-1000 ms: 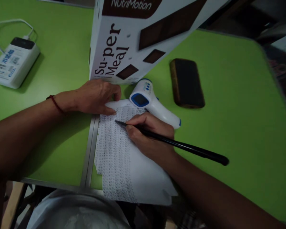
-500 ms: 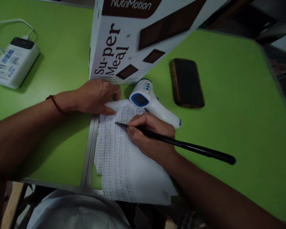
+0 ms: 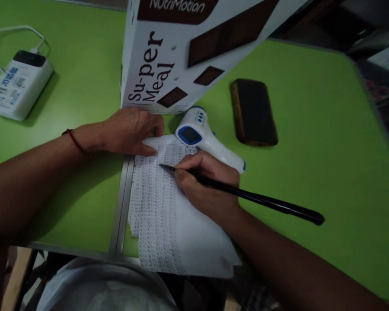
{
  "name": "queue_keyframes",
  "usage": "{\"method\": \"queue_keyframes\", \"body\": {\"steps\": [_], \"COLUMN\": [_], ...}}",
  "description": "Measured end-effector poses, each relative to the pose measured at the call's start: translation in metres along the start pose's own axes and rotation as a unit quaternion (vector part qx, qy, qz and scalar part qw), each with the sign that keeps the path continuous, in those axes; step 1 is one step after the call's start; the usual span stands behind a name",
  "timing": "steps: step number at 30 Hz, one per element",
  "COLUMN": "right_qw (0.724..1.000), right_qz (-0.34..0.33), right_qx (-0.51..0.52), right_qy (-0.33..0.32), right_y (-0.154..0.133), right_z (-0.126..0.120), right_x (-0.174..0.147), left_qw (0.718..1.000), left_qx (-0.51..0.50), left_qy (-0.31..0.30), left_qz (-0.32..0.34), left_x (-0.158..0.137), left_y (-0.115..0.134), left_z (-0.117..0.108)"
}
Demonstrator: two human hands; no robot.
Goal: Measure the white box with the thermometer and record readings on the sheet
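Note:
My right hand (image 3: 209,183) is closed round a long black pen (image 3: 259,199), its dark tip over rows of small handwriting on a white sheet of paper (image 3: 162,224). Whether the tip touches the paper I cannot tell. At the top left of the sheet rests my left hand (image 3: 129,131), thumb on the paper and apart from the bent forefinger, holding nothing. A white and blue infrared thermometer (image 3: 210,142) lies across the paper's top edge, partly behind my right hand. More written sheets show beneath at the left, and the paper's lower end overhangs the table's front edge.
A tall white box (image 3: 168,52) stands just behind the thermometer. To its right lies a dark phone-like slab with a brown edge (image 3: 254,112). A white power bank (image 3: 21,86) with a cable sits at the left of the green table (image 3: 327,172). A metal seam (image 3: 120,216) crosses the table.
My right hand and the pen have shifted slightly to the right, with the tip a touch higher on the sheet. My left hand stays in place.

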State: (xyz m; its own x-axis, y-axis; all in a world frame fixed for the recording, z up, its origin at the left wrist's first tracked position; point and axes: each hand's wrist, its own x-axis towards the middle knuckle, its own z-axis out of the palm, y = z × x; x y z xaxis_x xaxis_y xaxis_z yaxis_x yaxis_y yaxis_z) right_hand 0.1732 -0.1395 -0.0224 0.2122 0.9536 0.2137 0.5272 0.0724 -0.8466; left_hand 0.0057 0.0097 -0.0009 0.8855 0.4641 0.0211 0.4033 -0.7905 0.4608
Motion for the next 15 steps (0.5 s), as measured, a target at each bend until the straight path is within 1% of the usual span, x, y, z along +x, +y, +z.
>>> {"method": "queue_keyframes", "body": {"steps": [4, 10, 15], "right_qw": [1.000, 1.000, 1.000], "right_qz": [-0.003, 0.003, -0.004], "right_qx": [0.003, -0.016, -0.002], "right_qy": [-0.003, 0.012, 0.008], "right_y": [0.0020, 0.0010, 0.0017], "right_z": [-0.0009, -0.0004, -0.0001], "right_x": [0.0008, 0.0009, 0.0000], "left_qw": [1.000, 1.000, 1.000], "left_qx": [0.000, -0.004, 0.007], "left_qy": [0.003, 0.000, 0.001], "left_qz": [-0.001, 0.005, 0.001], "left_x": [-0.0005, -0.0006, -0.0002], "left_y": [-0.0005, -0.0018, -0.0001], "left_z": [0.0001, 0.0004, -0.0001]}}
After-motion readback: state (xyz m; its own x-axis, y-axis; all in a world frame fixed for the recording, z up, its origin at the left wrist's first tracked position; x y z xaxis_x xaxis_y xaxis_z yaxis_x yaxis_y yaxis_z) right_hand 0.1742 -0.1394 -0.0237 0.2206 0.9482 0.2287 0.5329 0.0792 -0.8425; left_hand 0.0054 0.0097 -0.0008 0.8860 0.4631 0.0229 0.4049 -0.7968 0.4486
